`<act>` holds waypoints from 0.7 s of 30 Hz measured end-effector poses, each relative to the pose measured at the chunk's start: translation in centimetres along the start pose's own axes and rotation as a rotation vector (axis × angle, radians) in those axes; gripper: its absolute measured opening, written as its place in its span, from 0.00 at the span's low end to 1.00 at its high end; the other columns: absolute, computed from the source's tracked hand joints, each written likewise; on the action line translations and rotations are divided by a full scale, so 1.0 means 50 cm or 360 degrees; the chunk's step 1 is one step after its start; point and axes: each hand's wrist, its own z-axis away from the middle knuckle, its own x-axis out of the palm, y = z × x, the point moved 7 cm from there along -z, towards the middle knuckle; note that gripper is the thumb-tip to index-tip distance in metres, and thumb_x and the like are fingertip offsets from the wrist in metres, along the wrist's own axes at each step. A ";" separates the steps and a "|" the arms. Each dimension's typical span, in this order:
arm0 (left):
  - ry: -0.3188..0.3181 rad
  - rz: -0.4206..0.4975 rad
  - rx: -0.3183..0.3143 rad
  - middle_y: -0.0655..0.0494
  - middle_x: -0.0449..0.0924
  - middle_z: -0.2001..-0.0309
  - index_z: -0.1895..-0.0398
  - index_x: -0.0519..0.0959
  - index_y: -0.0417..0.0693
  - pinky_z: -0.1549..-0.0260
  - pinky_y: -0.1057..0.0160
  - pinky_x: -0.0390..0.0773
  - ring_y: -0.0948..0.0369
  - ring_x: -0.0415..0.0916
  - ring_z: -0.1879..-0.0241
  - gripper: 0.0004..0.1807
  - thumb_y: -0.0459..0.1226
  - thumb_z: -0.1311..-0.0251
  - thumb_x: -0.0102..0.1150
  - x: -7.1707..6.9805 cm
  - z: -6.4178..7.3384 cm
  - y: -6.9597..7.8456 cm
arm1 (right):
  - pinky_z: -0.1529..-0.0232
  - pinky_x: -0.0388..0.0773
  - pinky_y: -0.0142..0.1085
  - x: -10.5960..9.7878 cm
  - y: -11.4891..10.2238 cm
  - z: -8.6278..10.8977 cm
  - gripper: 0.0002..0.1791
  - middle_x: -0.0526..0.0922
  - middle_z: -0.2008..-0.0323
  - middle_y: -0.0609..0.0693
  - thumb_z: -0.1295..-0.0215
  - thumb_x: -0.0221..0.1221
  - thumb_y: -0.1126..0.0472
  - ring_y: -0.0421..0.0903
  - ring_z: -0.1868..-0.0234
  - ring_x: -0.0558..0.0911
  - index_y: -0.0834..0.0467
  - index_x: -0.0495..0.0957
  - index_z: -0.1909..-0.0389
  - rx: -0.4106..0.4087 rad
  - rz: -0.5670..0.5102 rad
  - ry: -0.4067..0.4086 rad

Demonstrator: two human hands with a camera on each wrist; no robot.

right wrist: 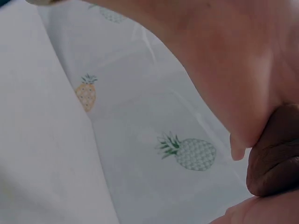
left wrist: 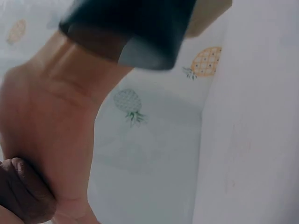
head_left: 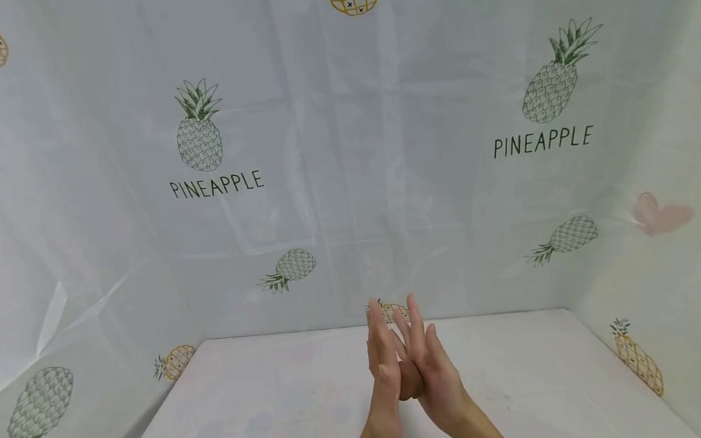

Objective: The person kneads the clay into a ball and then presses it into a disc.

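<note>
A lump of soft, dark brown clay or dough (head_left: 410, 381) is pressed between my two palms, above the white table. My left hand (head_left: 383, 376) stands upright on its left side, fingers straight and pointing up and away. On the other side my right hand (head_left: 436, 375) has its fingers extended and a little spread. Folds and creases mark the lump (left wrist: 25, 193) in the left wrist view. From the right wrist view, the lump (right wrist: 275, 156) shows a rounded end and a deep crease. The palms cover much of it.
The white tabletop (head_left: 266, 400) lies under my hands. A pale sheet printed with pineapples (head_left: 344, 143) hangs behind it and along both sides. A dark cuff or band (left wrist: 131, 32) circles a wrist in the left wrist view.
</note>
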 end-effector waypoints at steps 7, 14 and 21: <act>0.0146 0.0036 -0.0035 0.73 0.09 0.18 0.17 0.20 0.79 0.29 0.43 0.59 0.66 0.63 0.29 0.31 0.55 0.18 0.08 -0.042 -0.012 -0.018 | 0.24 0.13 0.64 0.032 0.000 -0.001 0.30 0.23 0.15 0.49 0.18 0.08 0.38 0.55 0.17 0.18 0.26 0.15 0.20 -0.0112 0.0130 0.0043; 0.0047 0.0215 -0.0075 0.51 0.38 0.21 0.20 0.16 0.83 0.79 0.69 0.63 0.61 0.55 0.84 0.30 0.54 0.20 0.01 -0.056 -0.018 -0.018 | 0.29 0.09 0.70 0.062 -0.014 0.005 0.30 0.21 0.17 0.36 0.18 0.10 0.41 0.50 0.18 0.15 0.25 0.17 0.19 -0.0187 0.0300 0.0141; -0.0015 0.0181 -0.0165 0.48 0.55 0.85 0.18 0.18 0.79 0.71 0.70 0.68 0.68 0.58 0.81 0.31 0.55 0.20 0.03 -0.037 -0.016 -0.026 | 0.22 0.33 0.53 0.054 -0.027 0.014 0.31 0.15 0.18 0.33 0.18 0.10 0.43 0.44 0.16 0.26 0.26 0.18 0.19 -0.0271 0.0385 0.0240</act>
